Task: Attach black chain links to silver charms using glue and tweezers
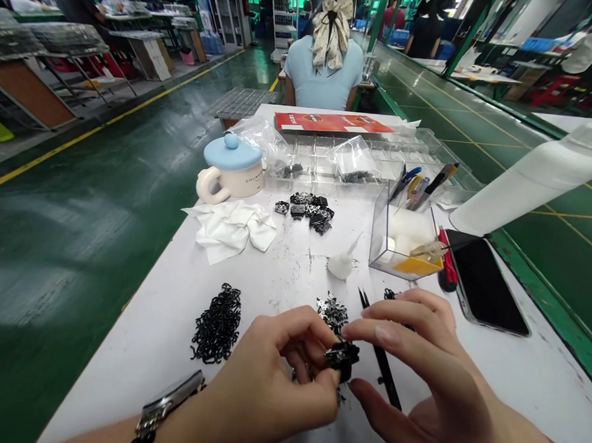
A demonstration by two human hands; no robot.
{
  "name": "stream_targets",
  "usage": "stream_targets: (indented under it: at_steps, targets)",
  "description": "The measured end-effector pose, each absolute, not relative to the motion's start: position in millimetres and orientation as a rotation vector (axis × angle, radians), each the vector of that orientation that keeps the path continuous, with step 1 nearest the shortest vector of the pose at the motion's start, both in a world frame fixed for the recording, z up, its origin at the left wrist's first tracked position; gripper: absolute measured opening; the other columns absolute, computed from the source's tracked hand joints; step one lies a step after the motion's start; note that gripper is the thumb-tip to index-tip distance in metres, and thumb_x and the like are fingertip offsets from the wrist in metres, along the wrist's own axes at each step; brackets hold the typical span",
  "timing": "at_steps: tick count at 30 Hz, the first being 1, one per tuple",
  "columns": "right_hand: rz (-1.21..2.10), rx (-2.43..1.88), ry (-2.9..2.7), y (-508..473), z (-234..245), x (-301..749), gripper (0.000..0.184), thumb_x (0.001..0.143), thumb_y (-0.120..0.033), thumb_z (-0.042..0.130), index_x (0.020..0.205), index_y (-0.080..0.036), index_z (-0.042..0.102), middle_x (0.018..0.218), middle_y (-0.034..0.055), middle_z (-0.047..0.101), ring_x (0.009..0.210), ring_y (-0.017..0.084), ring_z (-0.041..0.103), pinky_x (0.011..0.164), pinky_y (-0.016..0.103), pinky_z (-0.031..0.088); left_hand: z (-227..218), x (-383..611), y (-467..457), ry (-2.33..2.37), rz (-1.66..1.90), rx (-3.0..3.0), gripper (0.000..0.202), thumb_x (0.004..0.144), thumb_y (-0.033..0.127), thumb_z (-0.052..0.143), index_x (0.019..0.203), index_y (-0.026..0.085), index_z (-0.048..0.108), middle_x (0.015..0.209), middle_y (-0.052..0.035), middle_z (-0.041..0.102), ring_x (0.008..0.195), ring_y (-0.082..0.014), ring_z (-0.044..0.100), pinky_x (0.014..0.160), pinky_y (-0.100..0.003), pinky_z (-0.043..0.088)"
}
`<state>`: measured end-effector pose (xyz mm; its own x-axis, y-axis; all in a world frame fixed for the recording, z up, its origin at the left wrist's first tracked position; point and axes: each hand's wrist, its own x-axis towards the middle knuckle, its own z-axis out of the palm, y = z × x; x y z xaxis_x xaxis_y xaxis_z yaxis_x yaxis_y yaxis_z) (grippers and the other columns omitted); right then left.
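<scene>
Our left hand (278, 379) is nearly closed, thumb and fingers pinching a clump of small black metal pieces (342, 359) at its fingertips. They look light, stiff and thin, with hooked edges likely to snag one another, so we judge it best to take one piece by its edge rather than grip the whole clump. Our right hand (418, 360) is half open, fingers curved, and seems to hold slim black tweezers (380, 348), tips pointing up past the clump. Just ahead of the hands lies a loose heap of shiny pieces (331, 312); left of the left hand, a tangled pile of black links (216, 324). Farther ahead on the white table (119, 377) are a small white squeeze bottle (341, 265) and a crumpled white cloth (230, 231); right of the right hand lies a black phone (486, 284).
</scene>
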<state>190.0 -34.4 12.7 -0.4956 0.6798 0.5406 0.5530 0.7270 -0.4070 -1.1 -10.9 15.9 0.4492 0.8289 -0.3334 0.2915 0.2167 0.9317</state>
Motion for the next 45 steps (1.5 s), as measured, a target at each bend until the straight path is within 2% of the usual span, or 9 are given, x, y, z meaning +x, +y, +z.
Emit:
stream_targets:
  at_steps: [9,14,21,32,36,39,45]
  targets:
    - [0.255,-0.918,-2.225,-30.0,6.6,192.3,0.054,0.072,-0.005,0.062,0.122,-0.014,0.042,0.106,0.006,0.065,0.097,0.021,0.051,0.09,0.045,0.032,15.1,-6.6,-16.1,1.012,0.789,2.115,0.013,0.067,0.009,0.066,0.077,0.017,0.063,0.062,0.0003,0.065,0.055,-0.0116,0.06,0.056,-0.018,0.049]
    - [0.273,-0.97,-2.237,-29.9,6.7,192.6,0.053,0.073,-0.01,0.063,0.122,-0.013,0.043,0.104,0.0055,0.065,0.096,0.021,0.051,0.091,0.045,0.031,8.4,-5.7,-15.8,0.864,1.127,2.351,0.024,0.067,0.002,0.055,0.085,0.016,0.061,0.064,-0.0012,0.067,0.053,-0.0136,0.061,0.05,-0.023,0.049]
    - [0.254,-0.955,-2.241,-29.9,6.4,192.4,0.054,0.073,-0.008,0.062,0.122,-0.013,0.041,0.102,0.0047,0.064,0.096,0.02,0.051,0.093,0.046,0.031,7.9,-6.7,-13.2,0.817,1.166,2.617,0.021,0.067,0.001,0.052,0.083,0.014,0.058,0.071,-0.0049,0.071,0.058,-0.016,0.065,0.051,-0.026,0.052]
    - [0.232,-0.993,-2.249,-30.5,7.1,193.0,0.05,0.075,-0.011,0.062,0.121,-0.013,0.042,0.1,0.0049,0.064,0.096,0.019,0.051,0.092,0.043,0.032,0.6,-10.3,-11.0,0.767,1.136,2.653,0.027,0.071,0.006,0.062,0.097,0.012,0.061,0.087,-0.0059,0.071,0.074,-0.016,0.066,0.064,-0.028,0.056]
    - [0.2,-1.037,-2.32,-28.2,8.4,193.4,0.038,0.079,-0.016,0.061,0.115,-0.016,0.049,0.097,0.004,0.065,0.096,0.019,0.051,0.09,0.042,0.031,0.7,-8.5,-10.8,0.814,1.207,2.609,0.033,0.071,0.006,0.061,0.103,0.01,0.056,0.087,-0.0078,0.071,0.076,-0.0168,0.066,0.067,-0.029,0.057]
    - [0.161,-1.002,-2.354,-26.3,7.6,193.0,0.026,0.081,-0.013,0.058,0.105,-0.018,0.054,0.095,0.0017,0.067,0.095,0.018,0.052,0.09,0.042,0.031,-0.7,-8.4,-11.6,0.862,1.294,2.542,0.035,0.071,0.009,0.064,0.104,0.009,0.053,0.086,-0.0085,0.07,0.078,-0.0169,0.067,0.069,-0.029,0.057]
    - [0.206,-0.979,-2.352,-25.3,4.1,188.6,0.021,0.079,-0.009,0.057,0.098,-0.018,0.057,0.09,-0.0012,0.068,0.092,0.016,0.054,0.09,0.042,0.03,-2.5,-12.4,-16.0,0.767,1.322,2.426,0.042,0.07,0.006,0.066,0.109,0.01,0.049,0.091,-0.0087,0.068,0.085,-0.0171,0.066,0.076,-0.031,0.059]
